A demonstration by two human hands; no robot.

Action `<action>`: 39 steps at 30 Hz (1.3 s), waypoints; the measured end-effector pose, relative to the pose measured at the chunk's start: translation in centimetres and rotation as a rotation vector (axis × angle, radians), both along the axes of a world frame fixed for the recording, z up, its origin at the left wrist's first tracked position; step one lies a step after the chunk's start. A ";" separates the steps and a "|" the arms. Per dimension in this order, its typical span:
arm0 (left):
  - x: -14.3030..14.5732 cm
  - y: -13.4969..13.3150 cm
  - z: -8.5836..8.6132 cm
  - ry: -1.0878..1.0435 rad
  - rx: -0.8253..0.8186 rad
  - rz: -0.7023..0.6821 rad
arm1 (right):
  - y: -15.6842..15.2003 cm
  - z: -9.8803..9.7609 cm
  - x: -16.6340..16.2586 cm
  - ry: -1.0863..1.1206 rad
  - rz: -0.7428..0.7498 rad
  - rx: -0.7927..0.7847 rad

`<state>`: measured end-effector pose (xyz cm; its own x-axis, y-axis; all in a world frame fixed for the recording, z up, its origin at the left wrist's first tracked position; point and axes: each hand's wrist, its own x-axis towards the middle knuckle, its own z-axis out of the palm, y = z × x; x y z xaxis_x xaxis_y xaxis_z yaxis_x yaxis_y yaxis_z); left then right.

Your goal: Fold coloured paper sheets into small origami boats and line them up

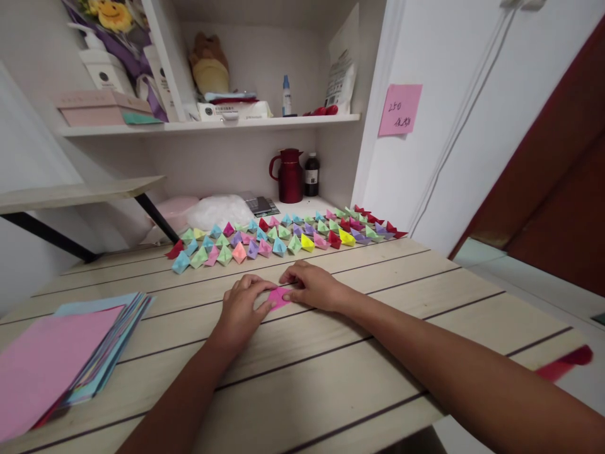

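Note:
A small folded piece of bright pink paper (280,297) lies on the tabletop between my two hands. My left hand (242,308) grips its left edge, thumb and fingers closing on it from the near and far sides. On the opposite edge, the thumb of my right hand (311,287) presses the paper, with the fingers curled beyond it. Just past my hands stand several rows of little folded paper boats (265,248) in blue, green, pink, purple, yellow and red.
A stack of coloured paper sheets (61,353) lies at the left, pink on top. Behind the boats, a white shelf unit (227,129) holds a red jug (290,176) and a dark bottle (312,174). A small raised wooden shelf (80,192) stands at the back left.

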<state>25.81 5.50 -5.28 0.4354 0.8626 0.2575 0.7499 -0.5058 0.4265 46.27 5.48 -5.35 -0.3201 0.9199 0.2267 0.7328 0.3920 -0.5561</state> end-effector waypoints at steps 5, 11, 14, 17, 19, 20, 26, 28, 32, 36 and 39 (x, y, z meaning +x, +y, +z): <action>0.2 -0.1 0.2 -0.030 -0.008 0.025 | -0.1 0.2 -0.5 -0.041 -0.018 0.020; 0.2 -0.2 -0.1 -0.027 -0.003 0.052 | 0.0 0.9 -0.9 -0.051 -0.045 -0.058; 0.2 -0.2 -0.2 -0.014 0.000 0.045 | 0.0 1.1 -1.0 -0.037 -0.034 -0.088; 0.2 -0.2 -0.2 -0.010 0.009 0.038 | 0.0 1.2 -1.0 -0.024 -0.014 -0.087; 0.2 -0.2 -0.1 -0.010 0.012 0.031 | -0.1 1.1 -1.0 0.002 0.013 -0.086; 0.2 -0.2 -0.1 -0.010 0.011 0.027 | -0.1 1.0 -0.9 0.024 0.028 -0.088; 0.4 -0.3 0.0 -0.051 -0.001 0.030 | 0.1 0.1 -0.8 0.298 0.097 -0.232; 0.5 -0.3 0.0 -0.101 -0.005 0.017 | 0.2 -0.2 -0.9 0.422 0.105 -0.289; 0.3 0.0 0.0 -0.361 -0.036 0.018 | 0.3 -0.5 -1.2 0.647 0.072 -0.348; 0.0 0.4 0.0 -0.611 -0.168 0.114 | 0.1 0.1 -1.3 0.840 0.035 -0.329; 0.0 0.3 0.3 -0.680 -0.224 0.120 | -0.3 0.7 -1.4 0.900 0.017 -0.312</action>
